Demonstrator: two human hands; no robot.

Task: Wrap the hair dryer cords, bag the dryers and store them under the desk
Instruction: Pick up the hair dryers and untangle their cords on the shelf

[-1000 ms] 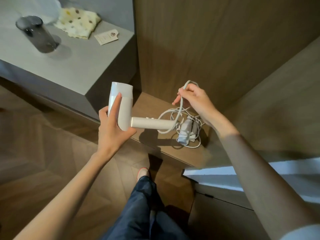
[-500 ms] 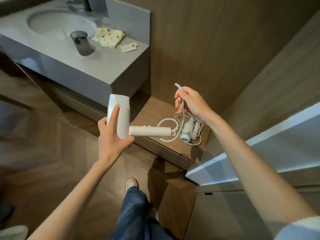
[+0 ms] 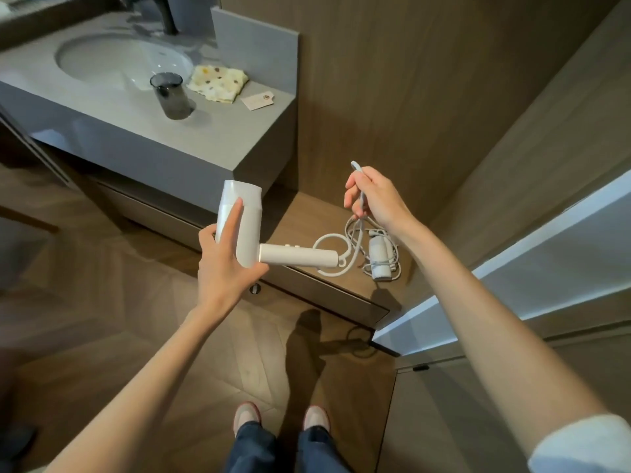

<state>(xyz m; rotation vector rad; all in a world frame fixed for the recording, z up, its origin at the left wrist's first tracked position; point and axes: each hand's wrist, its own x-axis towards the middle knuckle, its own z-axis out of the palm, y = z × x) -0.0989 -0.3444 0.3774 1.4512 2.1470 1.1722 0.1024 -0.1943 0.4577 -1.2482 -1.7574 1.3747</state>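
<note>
My left hand (image 3: 223,266) grips the barrel of a white hair dryer (image 3: 251,233), whose handle points right. Its white cord (image 3: 336,245) loops off the end of the handle and rises to my right hand (image 3: 375,201), which pinches it, a short bend sticking up above the fingers. Below that hand a second white hair dryer (image 3: 379,257) lies on the low wooden shelf (image 3: 304,220) with its cord bunched loosely around it. No bag is in view.
A grey vanity top (image 3: 205,131) with a sink (image 3: 123,59) stands at the left, carrying a dark glass tumbler (image 3: 169,95), a spotted cloth (image 3: 218,81) and a small card (image 3: 258,100). Wooden wall panels rise behind. A white ledge (image 3: 512,268) juts at right.
The view has pulled back and up, so the sink now shows. My right hand has lifted the cord a little higher; my left hand keeps holding the dryer.
</note>
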